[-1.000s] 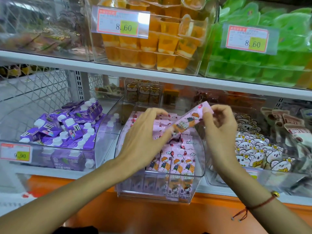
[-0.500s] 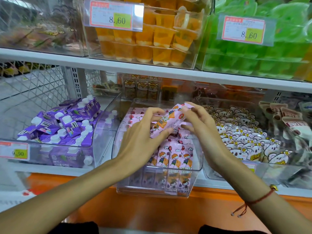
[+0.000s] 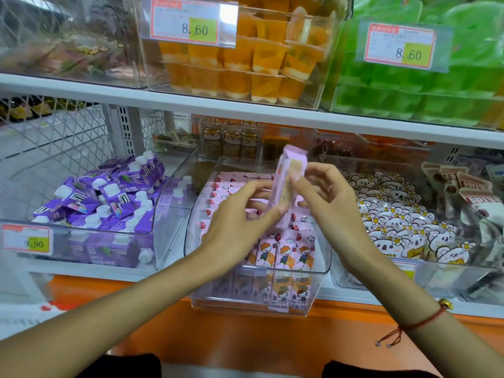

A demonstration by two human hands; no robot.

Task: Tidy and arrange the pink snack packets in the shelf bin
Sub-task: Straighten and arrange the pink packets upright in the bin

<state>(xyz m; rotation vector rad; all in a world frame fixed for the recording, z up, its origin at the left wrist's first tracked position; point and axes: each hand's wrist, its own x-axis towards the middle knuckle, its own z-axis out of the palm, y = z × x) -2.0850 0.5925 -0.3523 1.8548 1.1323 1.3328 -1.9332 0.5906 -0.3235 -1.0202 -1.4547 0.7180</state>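
I pinched one pink packet (image 3: pixel 288 184) upright between my left hand (image 3: pixel 240 222) and right hand (image 3: pixel 324 195), likely to slot it into the bin (image 3: pixel 321 276) rows at six o'clock.

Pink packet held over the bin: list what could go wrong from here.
1. Both hands, left hand and right hand, hold the pink packet only at their fingertips, nearly upright; a slack grip could drop it onto the packet rows and knock them askew.
2. The clear bin juts past the shelf edge; pressing down on its front might tip it.
3. The bin of white bear packets sits close beside the right hand; that wrist could brush it.
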